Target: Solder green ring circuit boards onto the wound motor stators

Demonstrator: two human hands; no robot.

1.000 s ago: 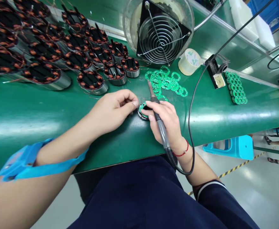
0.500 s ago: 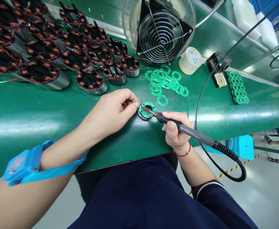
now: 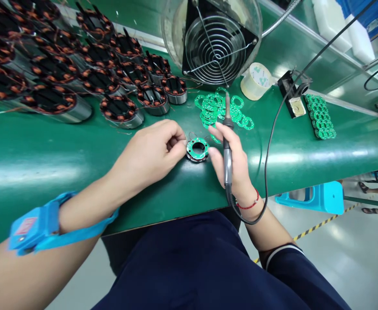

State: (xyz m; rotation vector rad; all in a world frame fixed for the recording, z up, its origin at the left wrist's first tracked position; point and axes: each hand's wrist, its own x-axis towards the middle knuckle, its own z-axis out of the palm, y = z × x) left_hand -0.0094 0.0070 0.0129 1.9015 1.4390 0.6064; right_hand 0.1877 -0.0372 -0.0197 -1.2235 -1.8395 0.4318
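Observation:
A ring-shaped green circuit board (image 3: 191, 152) lies on top of a small motor stator (image 3: 196, 161), with thin wires rising behind it. At its left edge my left hand (image 3: 153, 150) is pinched closed; whatever sits between thumb and forefinger is too small to make out. My right hand (image 3: 239, 165) holds a soldering iron (image 3: 228, 161), its tip pointing away from me toward the fan. The thumb and forefinger of that hand spread beside the right edge of the board, while the iron lies across the hand.
Several wound stators (image 3: 120, 110) stand at the left. Behind the work lie loose green ring boards (image 3: 210, 105), a fan (image 3: 216, 56) and a tape roll (image 3: 256, 82). An iron stand (image 3: 290, 94) and a board panel (image 3: 320, 116) are at the right. The iron's cord (image 3: 267, 159) loops beside my right hand.
The soldering iron has swung from the board to upright, its tip now away from the stator. My right hand has turned, thumb and forefinger nearing the board. My left hand stays at the left edge.

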